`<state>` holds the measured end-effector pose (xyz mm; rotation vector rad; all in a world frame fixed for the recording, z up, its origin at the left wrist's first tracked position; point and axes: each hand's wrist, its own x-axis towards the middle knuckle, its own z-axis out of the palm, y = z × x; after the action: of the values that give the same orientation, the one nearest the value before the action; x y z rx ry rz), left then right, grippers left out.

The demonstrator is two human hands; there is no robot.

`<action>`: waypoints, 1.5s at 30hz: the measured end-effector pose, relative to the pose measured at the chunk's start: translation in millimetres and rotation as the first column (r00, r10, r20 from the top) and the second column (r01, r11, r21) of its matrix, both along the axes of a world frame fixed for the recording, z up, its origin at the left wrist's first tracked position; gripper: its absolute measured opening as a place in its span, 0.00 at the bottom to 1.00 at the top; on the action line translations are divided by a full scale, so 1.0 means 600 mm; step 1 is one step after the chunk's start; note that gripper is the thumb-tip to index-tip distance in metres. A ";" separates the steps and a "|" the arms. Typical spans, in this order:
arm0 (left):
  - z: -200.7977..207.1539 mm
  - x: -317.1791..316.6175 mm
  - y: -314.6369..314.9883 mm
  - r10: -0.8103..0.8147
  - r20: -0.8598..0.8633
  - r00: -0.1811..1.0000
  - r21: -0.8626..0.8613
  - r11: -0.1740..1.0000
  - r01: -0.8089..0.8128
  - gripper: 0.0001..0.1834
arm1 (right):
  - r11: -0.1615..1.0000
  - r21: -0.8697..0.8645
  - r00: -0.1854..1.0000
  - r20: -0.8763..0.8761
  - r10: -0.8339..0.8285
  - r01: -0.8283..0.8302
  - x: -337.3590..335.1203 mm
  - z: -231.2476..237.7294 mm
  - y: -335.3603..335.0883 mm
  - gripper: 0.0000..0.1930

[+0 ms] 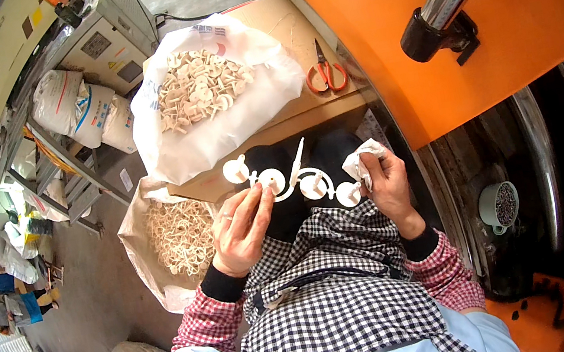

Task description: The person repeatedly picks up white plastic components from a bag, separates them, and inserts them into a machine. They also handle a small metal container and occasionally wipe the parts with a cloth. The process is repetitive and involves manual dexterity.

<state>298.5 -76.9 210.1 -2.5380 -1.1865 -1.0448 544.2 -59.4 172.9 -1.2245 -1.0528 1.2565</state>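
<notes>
Over my lap is a white moulded plastic sprue (292,174) with a curved runner, a pointed stem and several round disc parts. My left hand (243,232) pinches it by the second disc from the left. A crumpled white cloth (354,163) is gripped in my right hand (388,187), whose fingers are beside the rightmost disc (348,194); whether they touch it I cannot tell. Beyond my hands an open white bag (180,152) holds many loose white disc parts (199,89). Left of my left hand, another open bag (133,232) is full of curly white runner scraps (183,235).
Scissors with red-orange handles (326,77) lie on the cardboard surface (289,110) beside the bag. An orange machine panel (489,64) with a metal bar stands close on the right. A pale green mug of small pellets (498,206) sits lower right. Full sacks (78,110) rest at the left.
</notes>
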 end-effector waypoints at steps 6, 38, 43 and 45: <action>-0.013 0.011 0.013 -0.073 0.240 0.968 -0.094 0.991 0.098 0.15 | 1.000 0.021 0.997 -0.081 0.003 -0.001 0.016 0.003 -0.026 0.12; -0.036 0.143 0.011 -0.243 0.485 0.840 -0.322 0.843 0.430 0.05 | 0.215 0.632 -0.436 0.704 -0.561 0.744 0.204 -0.105 -0.588 0.07; -0.030 0.147 0.001 -0.191 0.473 0.860 -0.347 0.857 0.381 0.05 | 0.250 0.342 -0.228 0.891 -0.392 0.906 0.252 -0.174 -0.580 0.12; -0.032 0.161 -0.003 -0.121 0.610 0.783 -0.467 0.743 0.478 0.04 | 0.258 -0.063 -0.066 0.885 0.461 0.964 0.283 -0.214 -0.610 0.16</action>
<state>394.8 -78.4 190.8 -3.1298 -1.4329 -1.8363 713.8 -425.2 44.4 -3.4995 -0.3790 -0.1303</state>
